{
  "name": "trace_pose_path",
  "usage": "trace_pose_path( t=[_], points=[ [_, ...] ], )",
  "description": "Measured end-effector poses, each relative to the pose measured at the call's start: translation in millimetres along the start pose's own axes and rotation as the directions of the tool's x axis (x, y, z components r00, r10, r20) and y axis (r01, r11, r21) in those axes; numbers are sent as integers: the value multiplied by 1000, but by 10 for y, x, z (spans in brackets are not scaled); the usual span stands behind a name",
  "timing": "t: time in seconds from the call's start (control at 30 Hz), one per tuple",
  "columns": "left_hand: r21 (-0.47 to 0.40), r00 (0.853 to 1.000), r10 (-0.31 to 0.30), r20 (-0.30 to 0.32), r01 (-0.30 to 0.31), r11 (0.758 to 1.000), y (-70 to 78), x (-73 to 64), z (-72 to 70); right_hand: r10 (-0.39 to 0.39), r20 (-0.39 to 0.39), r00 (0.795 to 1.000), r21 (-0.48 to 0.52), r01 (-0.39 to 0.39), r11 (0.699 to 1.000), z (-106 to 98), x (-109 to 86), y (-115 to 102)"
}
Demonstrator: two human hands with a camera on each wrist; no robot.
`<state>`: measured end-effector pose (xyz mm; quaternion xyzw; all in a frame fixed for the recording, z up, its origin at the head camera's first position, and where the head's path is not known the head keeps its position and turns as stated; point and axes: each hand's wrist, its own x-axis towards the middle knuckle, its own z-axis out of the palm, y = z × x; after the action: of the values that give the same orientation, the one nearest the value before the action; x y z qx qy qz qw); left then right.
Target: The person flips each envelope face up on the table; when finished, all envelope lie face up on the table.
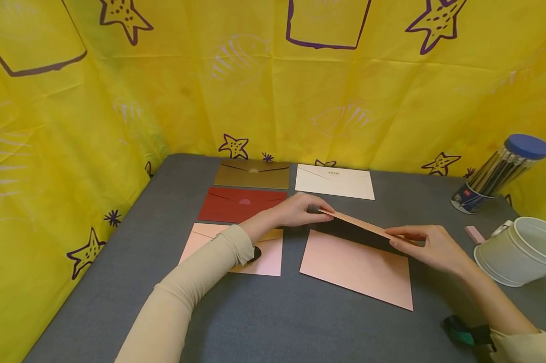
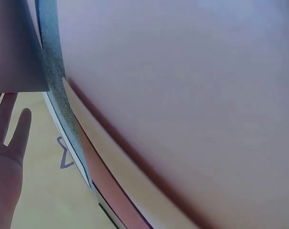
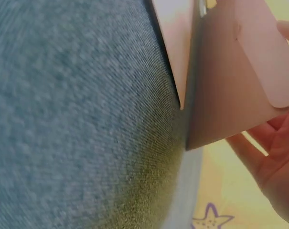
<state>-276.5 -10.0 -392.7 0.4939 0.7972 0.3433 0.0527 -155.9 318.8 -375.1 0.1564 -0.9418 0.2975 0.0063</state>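
Observation:
My left hand (image 1: 302, 209) pinches the left end of a pink envelope (image 1: 360, 224), and my right hand (image 1: 432, 246) pinches its right end. Held above the table, the envelope appears nearly edge-on in the head view. Its flap side (image 3: 225, 81) faces the right wrist camera. Below it lies another pink envelope (image 1: 357, 269), its plain side up. To the left, a third pink envelope (image 1: 261, 257) lies partly hidden under my left forearm. Behind that one are a red envelope (image 1: 227, 204) and a brown envelope (image 1: 250, 179). A white envelope (image 1: 336, 184) lies at the back.
At the right stand a clear tub of pencils with a blue lid (image 1: 527, 146) and a pale metal bucket (image 1: 504, 257). A small pink block (image 1: 474, 234) lies by the bucket. Yellow printed cloth (image 1: 273, 101) hangs behind and left of the grey table (image 1: 255, 322).

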Motion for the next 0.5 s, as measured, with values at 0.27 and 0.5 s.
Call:
trace_pose_path(
  t=[0.27, 0.5],
  points=[
    [-167, 995, -25, -93, 9, 986, -3, -7, 1, 15, -118, 993, 111, -2, 994, -61, -17, 65],
    [-206, 980, -98, -171, 62, 977, -41, -11, 2, 58, -171, 984, 67, -47, 997, -106, 2, 207]
  ],
)
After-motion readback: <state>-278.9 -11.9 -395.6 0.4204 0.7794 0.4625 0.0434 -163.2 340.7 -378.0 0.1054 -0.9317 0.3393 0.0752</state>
